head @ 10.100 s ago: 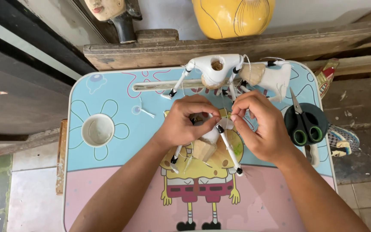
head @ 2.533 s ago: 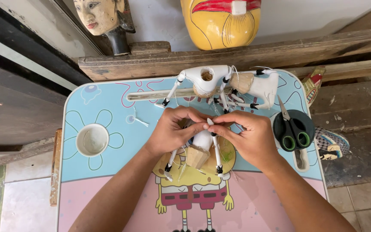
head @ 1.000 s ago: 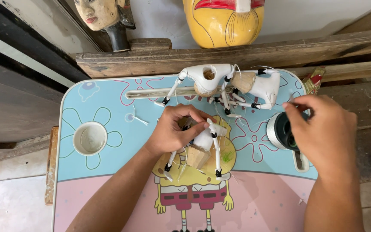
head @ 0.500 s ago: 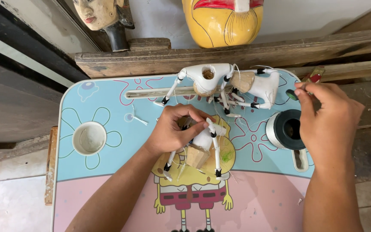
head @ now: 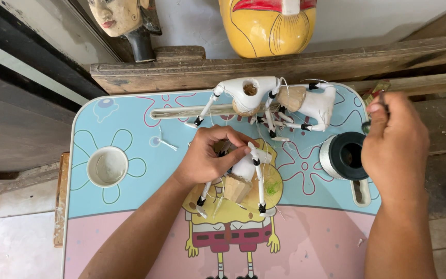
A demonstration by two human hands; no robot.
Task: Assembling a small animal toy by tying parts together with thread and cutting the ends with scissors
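Observation:
My left hand (head: 207,155) grips a small white puppet figure (head: 246,168) with thin black-jointed legs, pressed down on a child's cartoon-printed table (head: 130,217). A tan wooden block (head: 237,188) is fixed to the figure's lower end. My right hand (head: 396,150) is raised at the table's right edge, closed on a pair of dark-handled scissors (head: 366,126); only a bit of a handle shows. A black spool of pale thread (head: 343,155) stands just left of that hand.
Two more white puppet bodies (head: 249,93) (head: 316,103) lie at the table's far edge beside a long rod (head: 181,111). A round cup recess (head: 108,166) sits at the left. Behind on a wooden beam (head: 336,62) stand a yellow mask (head: 269,26) and a carved head (head: 122,15).
My right hand left the puppet figure, reached right to the spool and lifted the scissors off it. My left hand stayed on the figure.

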